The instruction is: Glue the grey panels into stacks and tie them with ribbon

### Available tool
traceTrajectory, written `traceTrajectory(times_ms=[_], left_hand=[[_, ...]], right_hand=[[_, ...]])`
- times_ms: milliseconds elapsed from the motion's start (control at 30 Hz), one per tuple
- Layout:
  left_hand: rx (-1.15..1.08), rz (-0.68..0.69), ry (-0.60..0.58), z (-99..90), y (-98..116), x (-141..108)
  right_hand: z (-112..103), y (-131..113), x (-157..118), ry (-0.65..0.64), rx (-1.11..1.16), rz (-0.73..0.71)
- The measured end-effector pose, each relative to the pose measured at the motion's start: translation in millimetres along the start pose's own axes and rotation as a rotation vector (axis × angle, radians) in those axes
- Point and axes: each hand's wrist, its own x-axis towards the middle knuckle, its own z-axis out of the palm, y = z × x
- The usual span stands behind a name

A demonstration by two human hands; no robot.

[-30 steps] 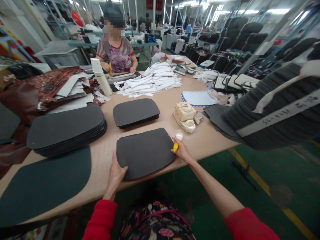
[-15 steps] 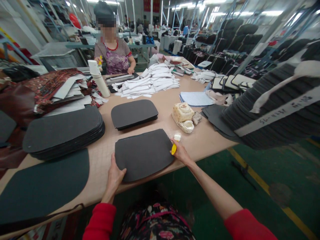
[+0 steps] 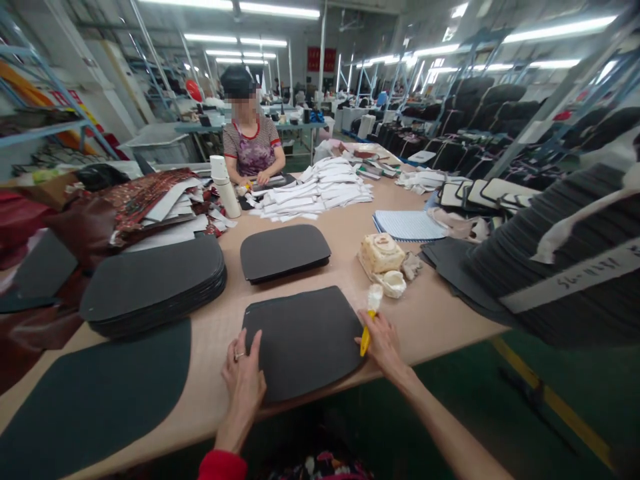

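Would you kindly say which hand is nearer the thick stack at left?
Left: the left hand is to the right of the thick stack; the right hand is farther right, across the front panel.

Factory workshop: worktable [image 3: 207,367], heaped white strips [image 3: 327,187], tube lights [image 3: 280,9], co-worker [image 3: 250,153]

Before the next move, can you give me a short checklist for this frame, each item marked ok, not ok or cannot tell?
1. Right hand has hold of the brush: ok, gripped by its yellow handle.
2. Left hand is at the front dark panel: ok, at its left edge.
3. White brush tip is off the panel: ok, it points away past the right edge.
4. Panel is apart from the smaller stack behind it: ok, a strip of tabletop shows between.
5. Brush tip is loaded with paste: cannot tell, the white may be bristles.
6. Panel's near edge is fully supported: cannot tell, it lies close to the table edge.
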Motion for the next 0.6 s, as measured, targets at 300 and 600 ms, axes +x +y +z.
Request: traceTrajectory(times_ms=[300, 600], left_hand=[[-0.074, 0.182, -0.075, 37.4, -29.3, 9.6], [-0.147, 0.227, 0.031, 60.0, -56.5, 3.6]], right_hand=[[30.1, -7.5, -1.7, 0.206, 0.167, -0.258], [36.4, -8.5, -14.8, 0.265, 0.232, -0.223]])
